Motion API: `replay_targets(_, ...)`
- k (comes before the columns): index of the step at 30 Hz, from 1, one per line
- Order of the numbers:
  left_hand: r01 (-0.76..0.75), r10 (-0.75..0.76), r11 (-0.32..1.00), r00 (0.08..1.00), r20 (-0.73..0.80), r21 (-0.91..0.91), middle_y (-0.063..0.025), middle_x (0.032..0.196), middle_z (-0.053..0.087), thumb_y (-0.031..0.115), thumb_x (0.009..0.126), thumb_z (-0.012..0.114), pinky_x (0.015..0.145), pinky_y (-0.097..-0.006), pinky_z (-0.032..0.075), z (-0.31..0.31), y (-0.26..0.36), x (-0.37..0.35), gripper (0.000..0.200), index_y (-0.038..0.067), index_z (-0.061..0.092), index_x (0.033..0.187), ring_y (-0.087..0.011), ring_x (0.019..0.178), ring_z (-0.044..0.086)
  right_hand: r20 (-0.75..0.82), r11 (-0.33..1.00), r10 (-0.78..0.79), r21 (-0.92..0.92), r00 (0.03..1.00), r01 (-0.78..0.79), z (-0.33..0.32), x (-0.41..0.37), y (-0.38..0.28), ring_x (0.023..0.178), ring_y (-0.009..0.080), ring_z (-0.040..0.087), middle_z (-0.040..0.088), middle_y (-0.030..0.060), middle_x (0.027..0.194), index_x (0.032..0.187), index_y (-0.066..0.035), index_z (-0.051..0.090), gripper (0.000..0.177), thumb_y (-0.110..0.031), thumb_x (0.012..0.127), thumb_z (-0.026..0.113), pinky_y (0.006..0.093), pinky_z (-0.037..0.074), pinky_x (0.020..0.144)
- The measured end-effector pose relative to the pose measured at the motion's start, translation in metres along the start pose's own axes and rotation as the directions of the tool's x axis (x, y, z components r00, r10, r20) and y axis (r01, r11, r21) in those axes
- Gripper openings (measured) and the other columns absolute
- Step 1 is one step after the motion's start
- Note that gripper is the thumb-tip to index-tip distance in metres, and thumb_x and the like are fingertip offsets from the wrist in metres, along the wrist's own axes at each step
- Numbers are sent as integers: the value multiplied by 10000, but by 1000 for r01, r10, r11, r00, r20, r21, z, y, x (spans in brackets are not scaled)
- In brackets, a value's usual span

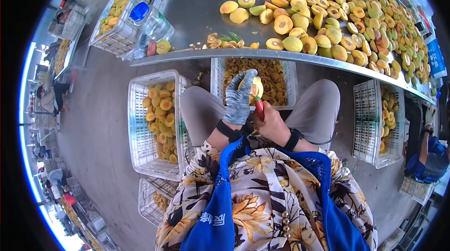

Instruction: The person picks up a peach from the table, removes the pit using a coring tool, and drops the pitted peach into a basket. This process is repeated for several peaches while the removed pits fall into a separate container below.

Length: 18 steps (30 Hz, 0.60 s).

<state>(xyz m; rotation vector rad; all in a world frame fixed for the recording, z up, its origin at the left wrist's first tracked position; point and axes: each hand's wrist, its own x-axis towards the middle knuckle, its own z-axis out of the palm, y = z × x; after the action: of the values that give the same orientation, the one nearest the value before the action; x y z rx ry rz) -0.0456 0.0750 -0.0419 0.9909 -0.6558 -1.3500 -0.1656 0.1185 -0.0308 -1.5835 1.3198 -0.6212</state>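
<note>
My left hand (239, 98), in a grey knit glove, is closed around a halved yellow fruit (256, 87) whose cut face shows on the right. Bare and closed, my right hand (273, 124) grips a small tool with a red handle (259, 108); the tool's tip meets the fruit's lower edge. Both hands are above my lap, in front of the metal table's edge. Beneath them, between my knees, a white crate (291, 84) holds many brownish fruit pieces (269, 75).
Many halved fruits (328, 35) lie on the metal table (197, 7), beside a blue-capped bottle (157, 25). Crates of fruit stand left (136, 133) and right (368, 124) of my knees. A co-worker (429, 157) sits at the far right.
</note>
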Motion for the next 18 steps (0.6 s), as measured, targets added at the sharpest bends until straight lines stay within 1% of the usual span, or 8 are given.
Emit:
replay_targets(3, 140, -131, 986, 986, 101, -92, -68, 962, 643, 153, 846, 618, 711, -256, 517, -19, 4, 10, 189, 26, 640, 983, -167, 797, 632, 89, 996, -67, -58, 994, 72, -2, 0, 3, 653, 441, 549, 536, 257, 678, 890, 19, 445, 202, -106, 788, 567, 443, 432, 584)
replay_targets(5, 136, -169, 984, 909, 381, 112, -77, 934, 652, 145, 829, 635, 688, -265, 523, -34, 3, 18, 187, 18, 642, 966, -174, 794, 638, 103, 983, -147, -92, 984, 157, -1, 2, 12, 587, 393, 552, 535, 222, 648, 884, 10, 445, 191, -101, 788, 567, 420, 432, 534)
replay_targets(7, 17, -176, 936, 888, 425, 351, -77, 911, 658, 137, 805, 658, 672, -267, 526, -45, -1, 27, 194, 10, 645, 951, -173, 796, 640, 122, 962, -226, -126, 966, 241, -5, 7, 18, 521, 346, 555, 535, 186, 619, 878, 1, 445, 180, -97, 789, 568, 398, 431, 484)
replay_targets(9, 326, -319, 945, 894, 315, 31, -71, 916, 658, 125, 800, 657, 683, -266, 523, -36, 14, 23, 186, 13, 648, 949, -168, 797, 640, 512, 941, 153, 185, 845, -282, -22, 15, -8, 412, 179, 500, 502, 78, 579, 891, -28, 451, 161, -92, 802, 569, 304, 384, 365)
replay_targets(10, 298, -299, 953, 917, 263, 45, -71, 878, 660, 134, 803, 654, 681, -262, 520, -31, 20, 20, 192, 11, 647, 951, -165, 777, 640, 600, 810, 155, 378, 785, -449, -23, 14, -10, 391, 43, 394, 434, -12, 583, 907, -60, 450, 130, -89, 832, 553, 213, 314, 312)
replay_targets(13, 128, -134, 990, 981, 139, 49, -71, 853, 658, 140, 810, 650, 660, -269, 522, -38, 3, 19, 192, 7, 646, 948, -170, 730, 641, 762, 593, 140, 447, 633, -669, -27, 19, -18, 384, 40, 344, 399, -25, 581, 950, -71, 453, 113, -89, 866, 527, 205, 299, 316)
replay_targets(14, 67, -71, 997, 990, 120, 36, -134, 796, 637, 179, 825, 639, 539, -285, 527, -36, 0, 18, 233, -5, 624, 967, -199, 658, 626, 764, 594, 139, 444, 630, -671, -25, 21, -18, 384, 40, 344, 399, -25, 581, 950, -71, 453, 113, -89, 866, 527, 205, 299, 316)
replay_targets(18, 172, -169, 984, 983, 70, -37, -137, 785, 634, 238, 836, 624, 533, -293, 525, -35, 5, 13, 282, 7, 595, 994, -207, 626, 620, 833, 371, 23, 506, 552, -779, -14, 23, -13, 385, 24, 306, 358, -39, 589, 1014, -77, 464, 134, -96, 890, 512, 195, 277, 314)
